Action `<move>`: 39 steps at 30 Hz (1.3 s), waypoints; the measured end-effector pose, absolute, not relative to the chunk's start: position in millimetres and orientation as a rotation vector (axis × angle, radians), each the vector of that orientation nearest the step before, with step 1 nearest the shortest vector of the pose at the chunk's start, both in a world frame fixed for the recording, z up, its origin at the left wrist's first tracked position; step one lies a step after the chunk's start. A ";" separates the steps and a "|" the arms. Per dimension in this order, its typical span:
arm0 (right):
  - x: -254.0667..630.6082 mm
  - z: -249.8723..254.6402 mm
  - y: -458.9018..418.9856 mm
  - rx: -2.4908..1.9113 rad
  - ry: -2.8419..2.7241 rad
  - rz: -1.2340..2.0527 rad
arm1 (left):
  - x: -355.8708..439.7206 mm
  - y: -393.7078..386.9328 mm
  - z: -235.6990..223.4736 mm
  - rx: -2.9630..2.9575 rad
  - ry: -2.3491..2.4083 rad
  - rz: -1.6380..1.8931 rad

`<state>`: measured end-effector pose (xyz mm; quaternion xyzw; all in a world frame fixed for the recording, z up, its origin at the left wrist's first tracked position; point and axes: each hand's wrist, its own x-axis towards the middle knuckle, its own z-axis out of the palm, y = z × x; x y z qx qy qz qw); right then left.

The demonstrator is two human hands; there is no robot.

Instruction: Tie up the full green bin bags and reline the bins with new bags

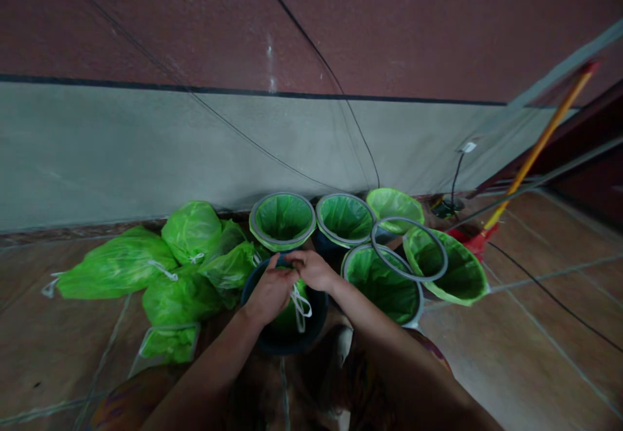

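Note:
Both of my hands are over a dark round bin (311,328) on the tiled floor. A green plastic bag (288,317) sits inside it, with white drawstrings (302,304) hanging down. My left hand (270,294) is closed on the top of the bag near the bin's far rim. My right hand (314,269) is closed on the bag's edge beside it, fingers curled.
Several bins lined with green bags (283,218) stand along the grey wall, and a loose grey ring (409,249) lies across two of them. Tied green bags (117,265) are piled to the left. A red dustpan with a yellow handle (530,158) leans at right. Cables cross the floor.

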<state>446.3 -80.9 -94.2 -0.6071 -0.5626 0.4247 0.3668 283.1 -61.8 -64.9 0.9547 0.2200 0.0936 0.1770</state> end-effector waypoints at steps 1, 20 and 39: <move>444.5 -96.4 -80.1 -1.518 -1.455 1.139 | 282.9 -62.2 -65.0 2.723 0.621 0.292; 449.8 -73.2 -89.1 -1.258 -1.159 1.601 | 277.1 -59.2 -62.9 2.860 1.123 0.666; 443.8 -77.9 -79.5 -1.452 -0.964 1.301 | 279.7 -62.5 -59.7 2.797 1.105 0.481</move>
